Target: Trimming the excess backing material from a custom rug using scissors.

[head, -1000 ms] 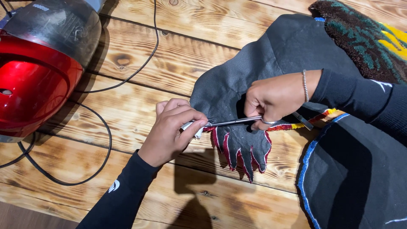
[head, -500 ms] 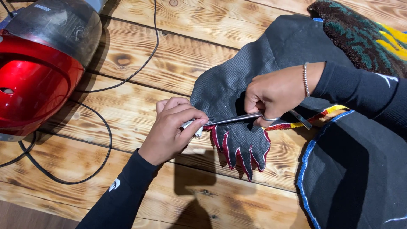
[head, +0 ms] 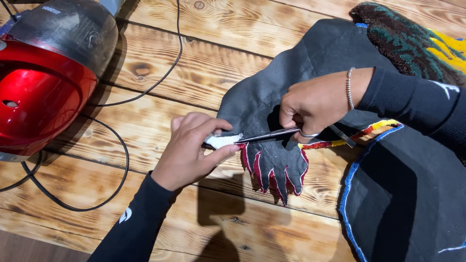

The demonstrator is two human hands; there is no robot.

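Gripping slim metal scissors (head: pixel 272 134), the right hand (head: pixel 315 104) trims dark red-edged fabric (head: pixel 276 165); the left hand (head: pixel 191 150) pinches a white scrap (head: pixel 224 140).

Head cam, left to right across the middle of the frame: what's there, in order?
Red vacuum cleaner → black cable → left hand pinching a white scrap → scissors → right hand → silver bracelet → dark fabric panel with a blue edge.

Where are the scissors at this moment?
The scissors are mid-frame, in the right hand, over the dark fabric; their tips meet the white scrap in the left hand.
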